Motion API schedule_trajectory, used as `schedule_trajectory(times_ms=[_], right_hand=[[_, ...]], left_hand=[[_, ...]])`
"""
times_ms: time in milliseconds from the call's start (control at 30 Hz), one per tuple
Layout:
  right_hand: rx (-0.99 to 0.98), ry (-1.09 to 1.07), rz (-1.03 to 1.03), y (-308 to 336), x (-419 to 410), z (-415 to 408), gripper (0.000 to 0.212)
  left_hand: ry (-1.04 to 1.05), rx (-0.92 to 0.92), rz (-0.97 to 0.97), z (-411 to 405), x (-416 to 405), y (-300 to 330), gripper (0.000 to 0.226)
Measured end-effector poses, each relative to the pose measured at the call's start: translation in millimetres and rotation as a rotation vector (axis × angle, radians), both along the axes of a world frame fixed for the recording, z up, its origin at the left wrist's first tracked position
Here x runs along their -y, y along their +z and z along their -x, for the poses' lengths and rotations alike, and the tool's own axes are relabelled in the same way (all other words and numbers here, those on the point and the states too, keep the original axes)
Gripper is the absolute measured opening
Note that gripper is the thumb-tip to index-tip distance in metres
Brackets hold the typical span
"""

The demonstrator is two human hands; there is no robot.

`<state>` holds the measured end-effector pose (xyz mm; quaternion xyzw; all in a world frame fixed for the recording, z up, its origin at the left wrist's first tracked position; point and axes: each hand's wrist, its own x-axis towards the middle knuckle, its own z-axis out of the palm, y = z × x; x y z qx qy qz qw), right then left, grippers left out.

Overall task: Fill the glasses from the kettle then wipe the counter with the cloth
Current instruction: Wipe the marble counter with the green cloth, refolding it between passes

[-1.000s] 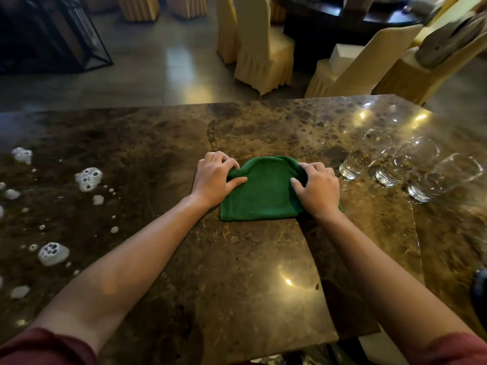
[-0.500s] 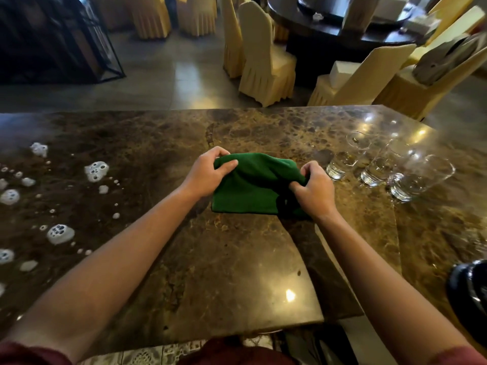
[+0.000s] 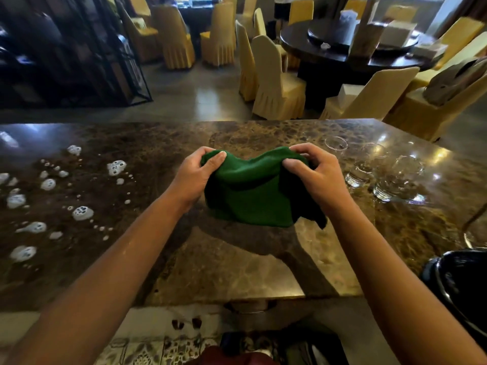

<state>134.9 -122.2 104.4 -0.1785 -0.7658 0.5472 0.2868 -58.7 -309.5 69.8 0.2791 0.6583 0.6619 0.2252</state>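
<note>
A green cloth (image 3: 253, 196) hangs folded above the brown marble counter (image 3: 226, 267), lifted off its surface. My left hand (image 3: 195, 177) pinches the cloth's upper left corner and my right hand (image 3: 316, 175) grips its upper right corner. Three clear glasses stand in a row at the right: one (image 3: 355, 172) nearest my right hand, a second (image 3: 390, 188) beside it, a third (image 3: 411, 167) further right. Water shows in the bottom of the nearer two. The black kettle (image 3: 458, 288) sits at the right edge, partly out of frame.
White foam blobs (image 3: 81, 212) are scattered over the counter's left part. Beyond the counter stand yellow-covered chairs (image 3: 274, 83) and a dark round table (image 3: 350, 54). A dark metal rack (image 3: 79, 56) is at the back left. The counter's front edge is close to me.
Both hands have lifted the cloth off the counter and raised it, so it now hangs between them. The camera view has tilted up a little.
</note>
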Motion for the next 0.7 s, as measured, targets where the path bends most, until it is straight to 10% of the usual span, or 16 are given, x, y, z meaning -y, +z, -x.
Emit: schedule_trajectory(times_ms=[333,500,700], right_hand=[[-0.054,0.375,-0.026,38,42,-34,0.024],[-0.027,0.642,-0.028,42,82,-25,0.017],[0.066,0.771,-0.173,45,130,2,0.016]], left_hand=[[0.046,0.328,-0.098,-85,76,-6,0.028],[0.16,-0.181,0.283,-108,116,-21,0.034],[0.098,-0.064,0.011,-138,129,3,0.027]])
